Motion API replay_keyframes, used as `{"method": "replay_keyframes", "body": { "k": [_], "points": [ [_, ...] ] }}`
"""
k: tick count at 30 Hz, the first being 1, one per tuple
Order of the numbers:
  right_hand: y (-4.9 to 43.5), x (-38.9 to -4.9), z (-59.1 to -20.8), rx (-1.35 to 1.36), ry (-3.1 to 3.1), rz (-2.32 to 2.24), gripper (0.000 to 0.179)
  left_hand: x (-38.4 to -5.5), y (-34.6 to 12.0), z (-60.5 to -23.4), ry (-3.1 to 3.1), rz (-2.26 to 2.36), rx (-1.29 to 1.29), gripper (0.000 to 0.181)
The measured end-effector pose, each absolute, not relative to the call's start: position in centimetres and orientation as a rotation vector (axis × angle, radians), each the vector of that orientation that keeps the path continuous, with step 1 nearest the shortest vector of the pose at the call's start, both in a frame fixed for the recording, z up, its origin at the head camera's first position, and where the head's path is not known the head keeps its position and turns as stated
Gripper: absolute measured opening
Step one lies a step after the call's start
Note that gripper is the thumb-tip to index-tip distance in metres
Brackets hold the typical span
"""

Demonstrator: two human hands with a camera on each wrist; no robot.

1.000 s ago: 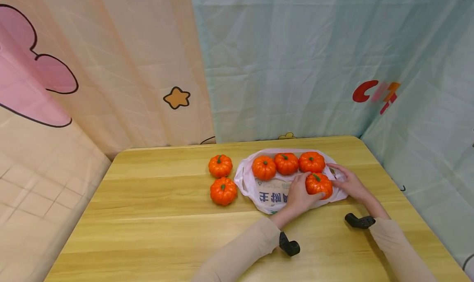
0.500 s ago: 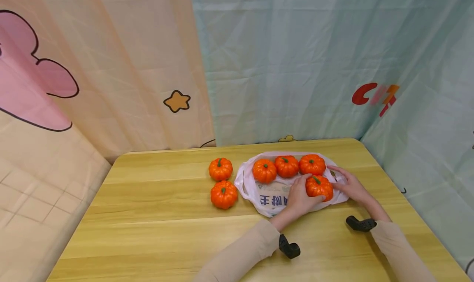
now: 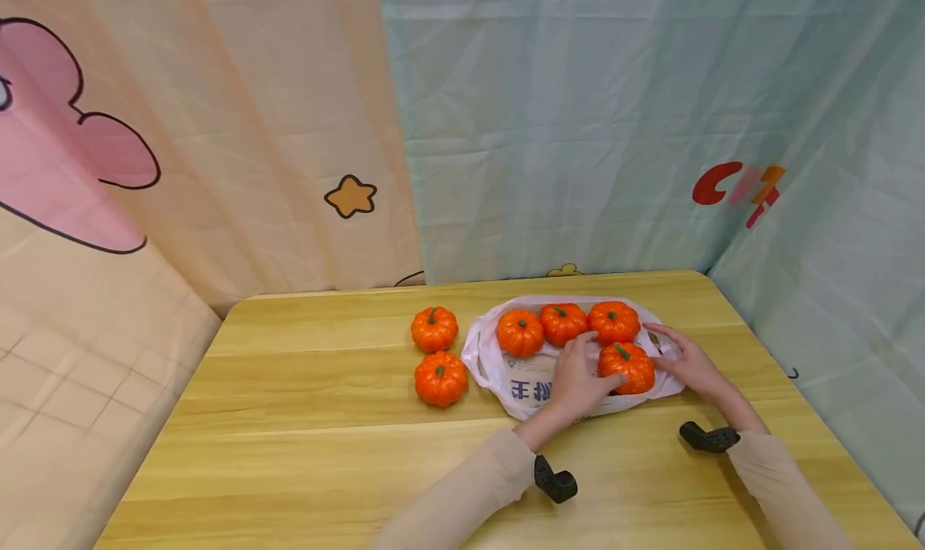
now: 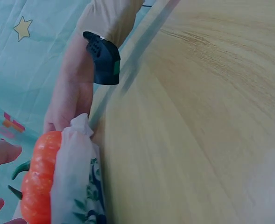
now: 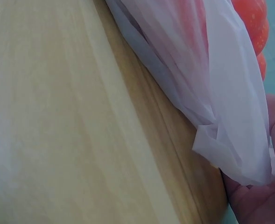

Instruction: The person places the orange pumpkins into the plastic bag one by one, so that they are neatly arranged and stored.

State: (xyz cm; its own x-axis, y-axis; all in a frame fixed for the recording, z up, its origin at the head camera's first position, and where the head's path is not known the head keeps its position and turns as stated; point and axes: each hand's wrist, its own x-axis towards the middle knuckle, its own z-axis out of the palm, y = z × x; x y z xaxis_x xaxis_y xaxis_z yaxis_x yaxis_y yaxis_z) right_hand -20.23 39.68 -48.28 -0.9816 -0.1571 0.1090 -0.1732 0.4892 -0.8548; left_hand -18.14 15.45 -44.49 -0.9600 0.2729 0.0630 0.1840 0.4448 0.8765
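Front pumpkin [image 3: 627, 369] sits toward the right end of the white bag [image 3: 494, 369], on the near side of the rightmost of 3 rear pumpkins [image 3: 564, 323]; can't tell if those 2 touch. Left hand [image 3: 574, 381] is beside it, grip loose: thumb and fingers spread, nothing clasped. Right hand [image 3: 697, 369] is at the bag's right rim, film against its palm; can't tell if that grip pinches the film or just props it. I read the step as settling the pumpkin in the bag. Do it well: nudge low on the body, not the stem; brace the rim so film doesn't drag or fold under. Round body could roll, so check it's stable before pulling fingers clear. 2 more pumpkins [image 3: 441, 379] sit on the table [image 3: 325, 421], just left of the bag.
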Motion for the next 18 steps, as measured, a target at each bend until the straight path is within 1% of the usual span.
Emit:
{"method": "replay_keyframes", "body": {
  "k": [8, 18],
  "points": [
    [39.5, -20.2, -48.0, 0.282, -2.731, 1.562, 0.059, -18.2, 12.5, -43.7, 2.565, 1.619, 0.396, 0.069],
    [39.6, -20.3, -47.8, 0.245, -2.756, 1.574, 0.061, -17.6, 8.8, -42.8, 2.576, 1.703, 0.463, 0.068]
  ]
}}
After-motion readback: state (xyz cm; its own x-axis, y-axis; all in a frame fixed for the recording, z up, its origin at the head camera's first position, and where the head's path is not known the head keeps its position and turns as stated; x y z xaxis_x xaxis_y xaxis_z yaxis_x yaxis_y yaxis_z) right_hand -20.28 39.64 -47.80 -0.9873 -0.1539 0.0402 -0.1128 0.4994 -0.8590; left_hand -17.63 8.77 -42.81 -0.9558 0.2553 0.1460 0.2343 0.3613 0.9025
